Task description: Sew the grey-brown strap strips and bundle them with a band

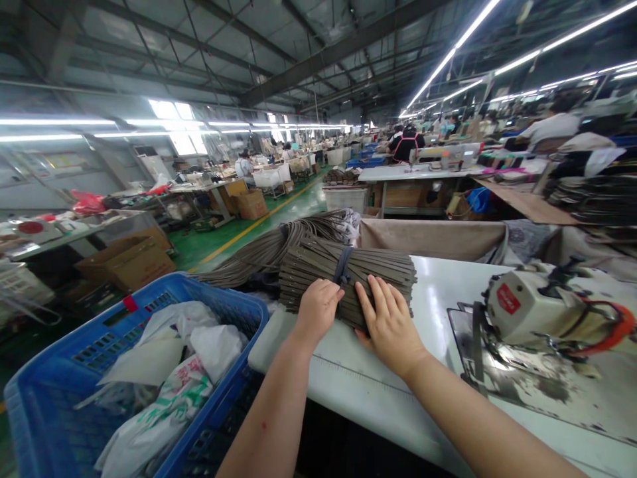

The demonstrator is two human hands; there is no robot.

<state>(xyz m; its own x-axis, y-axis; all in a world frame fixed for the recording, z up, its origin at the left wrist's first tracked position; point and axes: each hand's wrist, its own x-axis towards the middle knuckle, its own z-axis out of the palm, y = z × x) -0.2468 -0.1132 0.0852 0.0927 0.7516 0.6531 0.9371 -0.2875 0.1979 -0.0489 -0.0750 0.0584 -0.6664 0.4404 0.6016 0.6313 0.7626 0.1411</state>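
Big factory hall point(279, 79) all around, green floor and rows of workstations running way back. Closest to me is a white tabletop point(432, 285), cutting in from the right. Off its left edge sits a large blue crate point(30, 405) with plastic bags point(174, 398) in it. Over on the tabletop's right side there's a sewing machine point(522, 309), well apart from where the hands are. Just past the far left corner you've got a heap of long brown strips point(249, 259).

Main thing here is the bundle of short strips point(308, 269), lying flat near the tabletop's left edge, toward the far left corner. Right hand point(388, 322) rests on the right half of it, grip spread, fingers fanned over the strips. Left hand point(318, 305) is at the near side, fingers curled in together with the tips right by the dark tie point(343, 262) around the middle. Can't tell if that grip is actually pinching the tie or just pressing beside it.

My read: the step in hand is steadying the bundle around its tie. Next move probably calls for keeping the strips pressed together, since the ends look free to fan out.
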